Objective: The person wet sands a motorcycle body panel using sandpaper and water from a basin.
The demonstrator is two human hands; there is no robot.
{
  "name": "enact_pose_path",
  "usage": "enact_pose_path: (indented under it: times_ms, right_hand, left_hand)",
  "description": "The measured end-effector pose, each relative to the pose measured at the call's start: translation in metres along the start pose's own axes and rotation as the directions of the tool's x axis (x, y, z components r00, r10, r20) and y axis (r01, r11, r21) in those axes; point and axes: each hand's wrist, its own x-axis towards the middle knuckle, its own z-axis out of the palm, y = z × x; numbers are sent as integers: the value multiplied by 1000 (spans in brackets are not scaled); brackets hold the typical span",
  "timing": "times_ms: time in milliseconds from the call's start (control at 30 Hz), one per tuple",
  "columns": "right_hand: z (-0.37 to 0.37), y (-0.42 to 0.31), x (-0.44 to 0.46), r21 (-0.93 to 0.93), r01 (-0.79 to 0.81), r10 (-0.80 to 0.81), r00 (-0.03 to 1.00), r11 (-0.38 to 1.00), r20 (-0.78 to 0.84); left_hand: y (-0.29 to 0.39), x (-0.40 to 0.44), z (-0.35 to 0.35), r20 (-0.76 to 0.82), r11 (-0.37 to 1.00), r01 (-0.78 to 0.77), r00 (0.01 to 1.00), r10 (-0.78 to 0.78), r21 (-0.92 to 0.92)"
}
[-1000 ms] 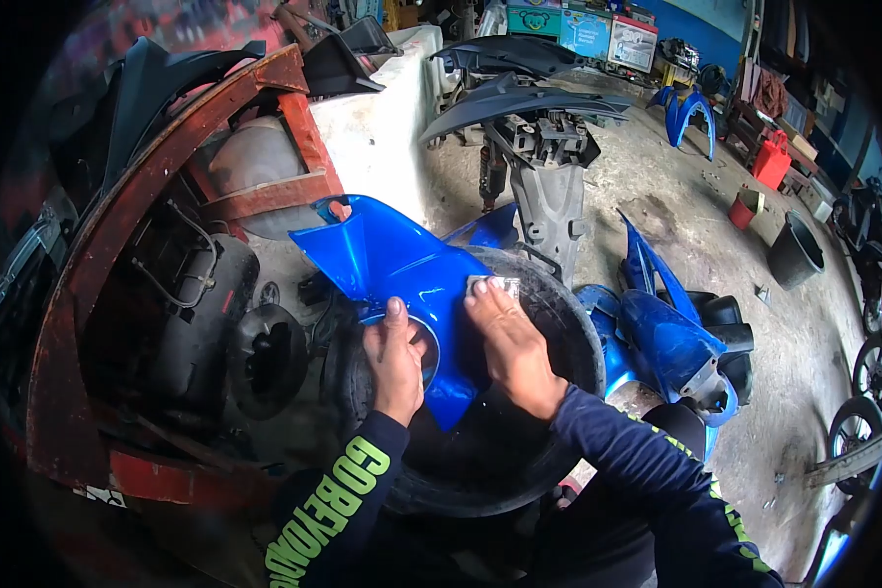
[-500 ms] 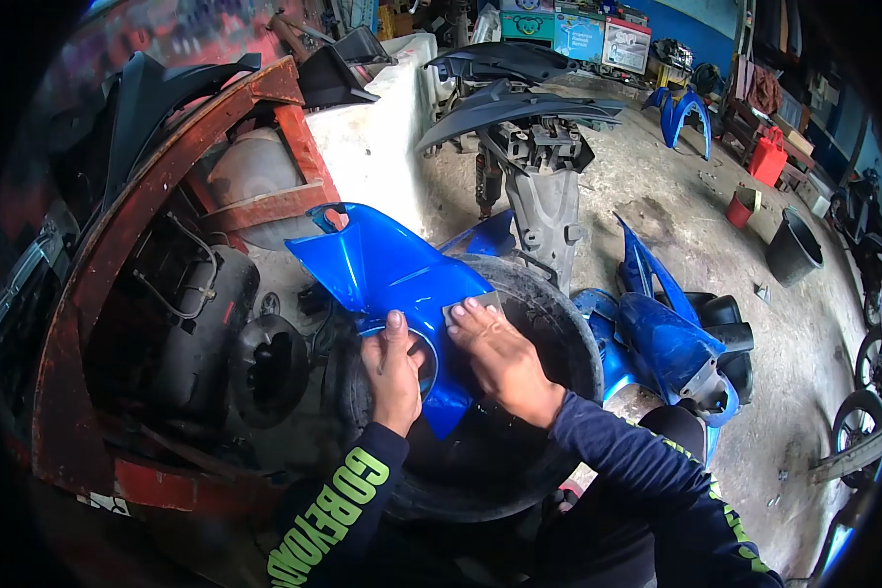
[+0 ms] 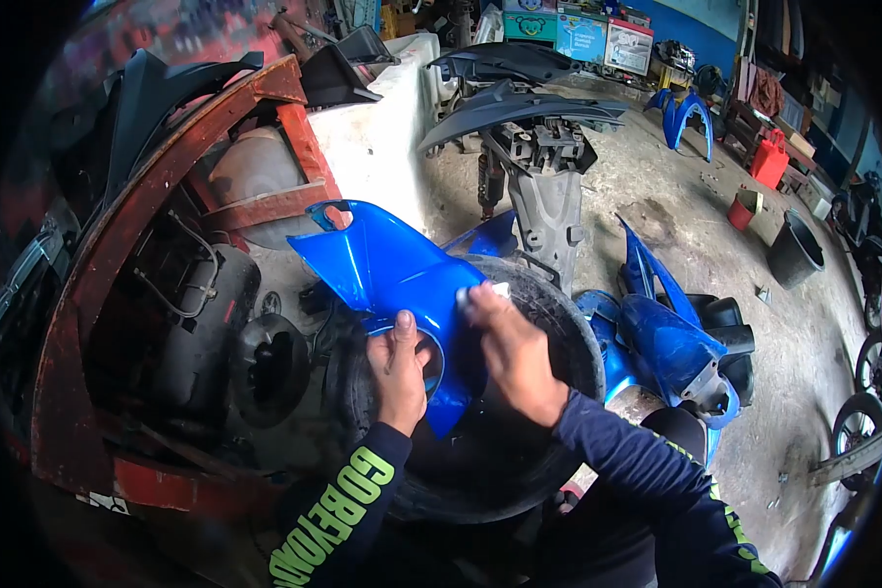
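A glossy blue motorcycle body panel is held at an angle over a round black tub. My left hand grips the panel at the rim of its round opening, thumb on top and fingers curled inside. Against the panel's right side, my right hand presses a small folded piece of sandpaper. Its fingers are closed and slightly blurred, so most of the sheet is hidden; only a pale edge shows.
More blue panels lie on the floor to the right of the tub. A stripped motorcycle frame stands ahead. At left is a rusty red metal frame around a black tank. A dark bucket stands farther right.
My right hand has shifted slightly up and tilted on the panel, with the sandpaper edge now looking paler. The left hand keeps its hold; the panel has barely moved.
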Motion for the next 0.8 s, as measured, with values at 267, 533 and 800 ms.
enact_pose_path:
  times_ms: [267, 533, 800]
  right_hand:
    - [2, 9, -7, 140, -206, 219, 972, 968, -83]
    - [-2, -1, -27, 73, 57, -64, 993, 996, 97]
    - [-10, 0, -11, -27, 80, -80, 997, 996, 10]
  left_hand:
    - [20, -13, 21, -48, 996, 40, 998, -44, -84]
    - [21, -2, 3, -74, 973, 120, 988, -137, -195]
    - [17, 0, 1, -23, 973, 135, 990, -142, -186]
